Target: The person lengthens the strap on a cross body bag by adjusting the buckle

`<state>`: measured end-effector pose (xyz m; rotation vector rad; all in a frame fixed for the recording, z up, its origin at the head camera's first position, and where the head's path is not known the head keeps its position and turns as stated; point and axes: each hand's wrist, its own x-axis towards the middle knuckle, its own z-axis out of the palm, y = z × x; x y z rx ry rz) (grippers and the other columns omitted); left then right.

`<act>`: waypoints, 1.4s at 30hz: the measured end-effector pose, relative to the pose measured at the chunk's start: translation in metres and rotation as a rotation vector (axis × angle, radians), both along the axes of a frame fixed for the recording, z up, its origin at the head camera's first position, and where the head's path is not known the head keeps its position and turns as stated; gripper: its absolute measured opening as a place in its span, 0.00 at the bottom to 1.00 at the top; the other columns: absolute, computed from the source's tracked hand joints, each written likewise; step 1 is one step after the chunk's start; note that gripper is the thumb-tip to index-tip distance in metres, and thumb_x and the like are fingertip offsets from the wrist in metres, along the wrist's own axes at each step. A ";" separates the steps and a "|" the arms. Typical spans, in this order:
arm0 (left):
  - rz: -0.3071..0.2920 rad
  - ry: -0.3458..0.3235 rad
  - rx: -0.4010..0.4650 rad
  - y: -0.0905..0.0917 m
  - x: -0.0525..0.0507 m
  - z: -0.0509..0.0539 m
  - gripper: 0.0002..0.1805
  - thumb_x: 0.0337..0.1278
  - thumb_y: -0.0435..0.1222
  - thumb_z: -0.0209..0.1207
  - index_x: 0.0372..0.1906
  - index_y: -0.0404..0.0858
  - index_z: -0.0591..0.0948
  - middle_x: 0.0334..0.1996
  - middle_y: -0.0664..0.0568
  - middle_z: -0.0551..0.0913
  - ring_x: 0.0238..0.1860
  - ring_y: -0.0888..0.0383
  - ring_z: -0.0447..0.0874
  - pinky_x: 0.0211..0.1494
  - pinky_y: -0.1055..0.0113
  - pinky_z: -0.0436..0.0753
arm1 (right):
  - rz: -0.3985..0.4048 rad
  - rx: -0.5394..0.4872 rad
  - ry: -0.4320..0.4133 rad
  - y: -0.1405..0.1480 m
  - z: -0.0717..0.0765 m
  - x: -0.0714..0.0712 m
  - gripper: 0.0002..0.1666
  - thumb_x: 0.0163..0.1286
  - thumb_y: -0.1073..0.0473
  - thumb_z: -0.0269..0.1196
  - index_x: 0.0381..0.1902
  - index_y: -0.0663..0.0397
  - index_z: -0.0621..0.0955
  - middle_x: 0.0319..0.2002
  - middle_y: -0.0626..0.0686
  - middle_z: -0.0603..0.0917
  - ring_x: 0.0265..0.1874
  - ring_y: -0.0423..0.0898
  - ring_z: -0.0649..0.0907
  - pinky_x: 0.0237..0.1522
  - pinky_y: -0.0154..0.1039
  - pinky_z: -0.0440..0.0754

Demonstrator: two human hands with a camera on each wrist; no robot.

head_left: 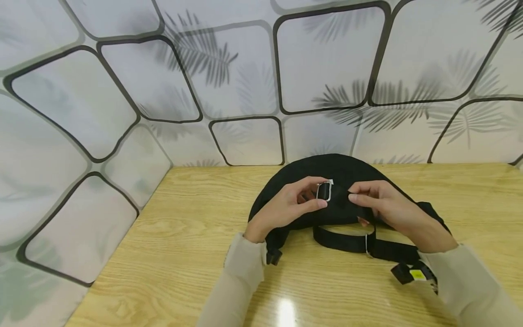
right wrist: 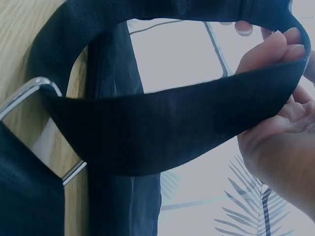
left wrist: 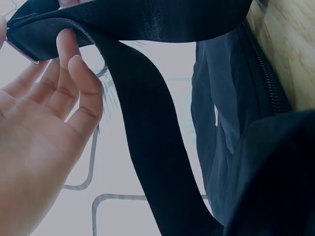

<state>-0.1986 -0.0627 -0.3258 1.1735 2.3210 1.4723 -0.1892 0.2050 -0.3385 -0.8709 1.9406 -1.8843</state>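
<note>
A black fabric bag (head_left: pixel 331 164) with a curved top lies on the wooden table, its black webbing strap (head_left: pixel 341 240) looped out in front. My left hand (head_left: pixel 282 204) pinches a square metal slider buckle (head_left: pixel 330 194) between thumb and fingers, with webbing inside the frame. To its right, my right hand (head_left: pixel 394 211) grips a part of the strap between thumb and fingers. In the right wrist view, the strap (right wrist: pixel 162 128) bends round inside the right hand (right wrist: pixel 283 152). A second metal ring (right wrist: pixel 27 93) encircles the webbing lower on the loop.
Dark plastic clips hang at both ends: one (head_left: pixel 273 256) by the left sleeve, another (head_left: pixel 402 274) beside a yellow label (head_left: pixel 417 274) near the right sleeve. The wooden table (head_left: pixel 184 236) meets a patterned wall covering (head_left: pixel 245 141) behind the bag and at the left.
</note>
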 end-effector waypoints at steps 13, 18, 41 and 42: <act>0.003 0.064 -0.033 0.001 -0.001 0.000 0.26 0.72 0.31 0.60 0.71 0.30 0.71 0.43 0.43 0.83 0.39 0.66 0.77 0.42 0.69 0.78 | 0.025 -0.048 -0.043 -0.005 0.001 0.001 0.15 0.80 0.70 0.51 0.40 0.54 0.84 0.20 0.46 0.78 0.14 0.45 0.76 0.20 0.40 0.78; -0.009 0.089 -0.046 0.001 -0.001 -0.001 0.27 0.72 0.32 0.60 0.71 0.30 0.71 0.43 0.45 0.83 0.38 0.66 0.75 0.41 0.67 0.78 | 0.027 -0.024 -0.064 -0.008 0.000 0.003 0.14 0.80 0.69 0.52 0.39 0.56 0.83 0.20 0.45 0.79 0.15 0.42 0.78 0.20 0.38 0.78; -0.041 0.098 -0.029 0.017 0.001 -0.010 0.16 0.69 0.33 0.63 0.58 0.35 0.79 0.31 0.51 0.78 0.29 0.65 0.73 0.35 0.68 0.76 | 0.090 -0.145 -0.136 -0.021 -0.009 0.004 0.17 0.83 0.67 0.47 0.37 0.53 0.82 0.21 0.46 0.79 0.16 0.40 0.75 0.22 0.37 0.78; -0.040 0.100 -0.024 0.016 0.001 -0.010 0.16 0.69 0.33 0.63 0.58 0.35 0.79 0.31 0.51 0.79 0.30 0.65 0.73 0.35 0.68 0.76 | 0.092 -0.144 -0.135 -0.021 -0.009 0.004 0.17 0.83 0.67 0.47 0.37 0.54 0.82 0.21 0.47 0.80 0.16 0.41 0.75 0.22 0.37 0.78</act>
